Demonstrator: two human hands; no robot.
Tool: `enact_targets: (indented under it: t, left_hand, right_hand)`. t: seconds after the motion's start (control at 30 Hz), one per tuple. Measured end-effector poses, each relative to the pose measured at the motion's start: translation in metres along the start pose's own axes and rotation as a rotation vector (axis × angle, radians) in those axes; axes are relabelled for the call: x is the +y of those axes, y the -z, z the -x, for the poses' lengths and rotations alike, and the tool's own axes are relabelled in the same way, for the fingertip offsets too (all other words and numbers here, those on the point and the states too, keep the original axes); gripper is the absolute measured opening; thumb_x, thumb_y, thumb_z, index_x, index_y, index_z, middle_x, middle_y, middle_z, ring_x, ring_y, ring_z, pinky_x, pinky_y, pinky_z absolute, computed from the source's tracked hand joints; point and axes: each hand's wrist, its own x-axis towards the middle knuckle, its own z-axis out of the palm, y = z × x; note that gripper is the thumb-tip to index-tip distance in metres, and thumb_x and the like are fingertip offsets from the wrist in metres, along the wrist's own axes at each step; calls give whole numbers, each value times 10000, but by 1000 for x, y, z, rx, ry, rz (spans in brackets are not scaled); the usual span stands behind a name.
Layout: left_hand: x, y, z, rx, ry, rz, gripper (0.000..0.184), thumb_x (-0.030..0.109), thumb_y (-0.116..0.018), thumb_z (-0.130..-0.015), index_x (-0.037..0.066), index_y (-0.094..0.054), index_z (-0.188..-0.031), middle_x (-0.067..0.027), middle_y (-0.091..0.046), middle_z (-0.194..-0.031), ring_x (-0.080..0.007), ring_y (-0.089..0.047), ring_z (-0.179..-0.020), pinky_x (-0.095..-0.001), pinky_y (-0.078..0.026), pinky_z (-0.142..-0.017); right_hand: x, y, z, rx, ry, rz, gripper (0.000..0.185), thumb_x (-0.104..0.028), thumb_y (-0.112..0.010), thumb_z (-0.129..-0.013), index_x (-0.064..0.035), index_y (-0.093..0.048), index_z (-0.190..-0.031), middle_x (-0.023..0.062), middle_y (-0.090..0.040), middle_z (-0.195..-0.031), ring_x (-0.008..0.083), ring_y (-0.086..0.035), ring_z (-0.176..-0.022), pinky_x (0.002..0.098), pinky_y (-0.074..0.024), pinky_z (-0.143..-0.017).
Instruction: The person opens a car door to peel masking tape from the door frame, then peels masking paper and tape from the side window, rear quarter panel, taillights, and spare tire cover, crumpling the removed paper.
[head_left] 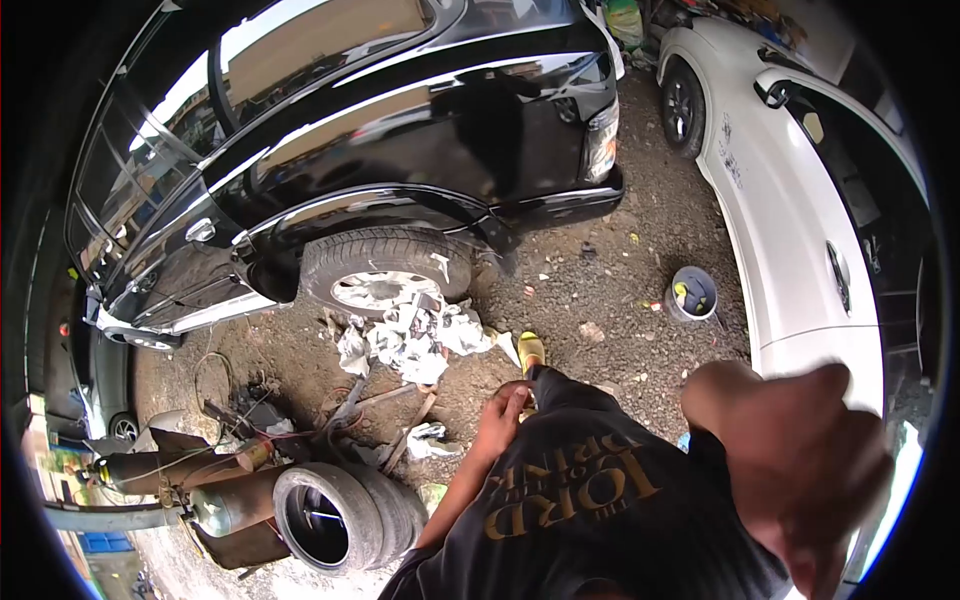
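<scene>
- We see the wheel (385,288) fitted on the black car (555,140), crumpled white sheets (408,342) beside it; stage unclear.
- Our left hand (505,412): fingers curled.
- Right hand (800,455): blurred, apparently folded.
- Anything held: cannot tell.

I stand on rough, gravelly ground (590,300) between a black car (410,130) ahead and a white car (790,240) to my right. Crumpled white sheets (410,340) lie beside the black car's wheel. Tyres (385,510) and gas cylinders (235,503) sit at lower left, near brightly lit pale ground (170,565). Daylight reflects off the black paintwork; dark edges ring my view.
</scene>
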Motion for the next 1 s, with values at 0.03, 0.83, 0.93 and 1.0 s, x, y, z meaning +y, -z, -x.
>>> enact_targets:
  t: [0.03,0.83,0.93,1.0]
  left_hand:
    - [7,-4,-1,-2,-15,4,351,300,-468,-1030,42,-628,-1206,-66,-626,-815,-130,-576,-792,-296,-481,-755]
    - [0,-94,-192,-141,-123,-284,208,167,-675,-899,11,-632,-1028,-70,-666,-927,-141,-617,-893,-301,-492,-760]
    - [33,-145,-241,-217,-22,-228,131,125,-674,-886,44,-663,-988,-42,-626,-840,-102,-581,-683,-262,-483,-635]
    - [60,-182,-267,-275,96,-179,137,133,-639,-912,49,-669,-1015,-38,-618,-805,-90,-573,-647,-253,-477,-602]
  right_hand:
    - [7,5,8,-37,-96,122,320,-505,-543,-944,-229,-694,-1007,-49,-502,-965,123,-434,-852,355,-324,-780]
    - [82,352,492,-822,-1959,783,487,-489,-575,-892,-27,-671,-1012,226,-679,-988,404,-646,-938,487,-499,-840]
    - [88,402,449,-614,-1975,670,492,-500,-574,-884,-30,-690,-972,227,-683,-955,395,-653,-933,485,-504,-826]
    - [93,443,446,-645,-1977,751,463,-477,-581,-880,-36,-689,-972,213,-688,-943,367,-666,-899,469,-510,-799]
